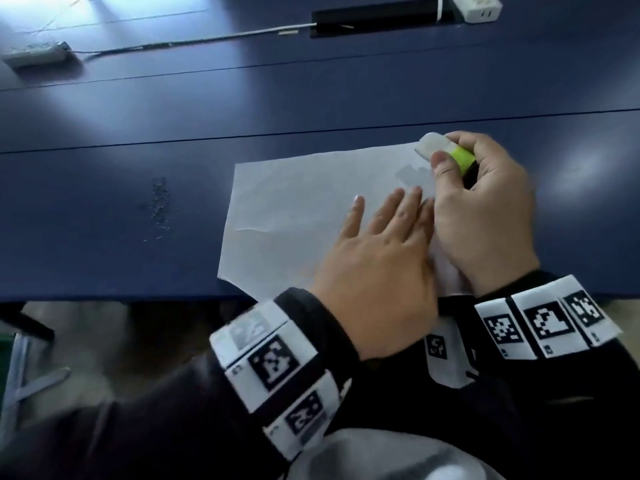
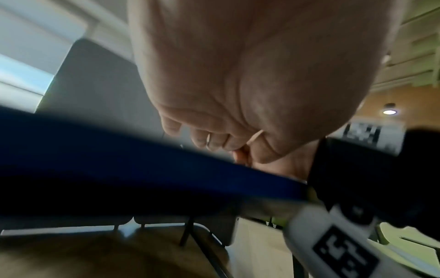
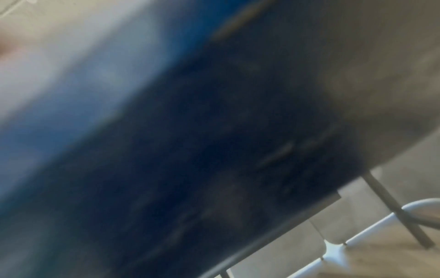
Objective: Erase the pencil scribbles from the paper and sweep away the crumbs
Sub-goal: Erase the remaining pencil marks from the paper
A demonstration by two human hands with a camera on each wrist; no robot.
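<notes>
A white sheet of paper (image 1: 294, 209) lies on the blue table (image 1: 104, 188) near its front edge. My left hand (image 1: 381, 244) rests flat on the paper with its fingers straight, holding it down. My right hand (image 1: 485, 202) grips a white eraser (image 1: 433, 145) in a lime-green sleeve, its white end at the paper's far right corner. A grey smudge of pencil (image 1: 414, 176) lies just below the eraser. A scatter of crumbs (image 1: 159, 206) sits on the table left of the paper. The left wrist view shows only my left palm (image 2: 238, 75) above the table edge (image 2: 166, 159). The right wrist view is a blur.
A black cable slot (image 1: 377, 17) and a white power strip (image 1: 479, 6) sit at the table's far edge. Another strip (image 1: 36, 57) with a cable lies at far left. Chair legs (image 3: 357, 237) stand under the table.
</notes>
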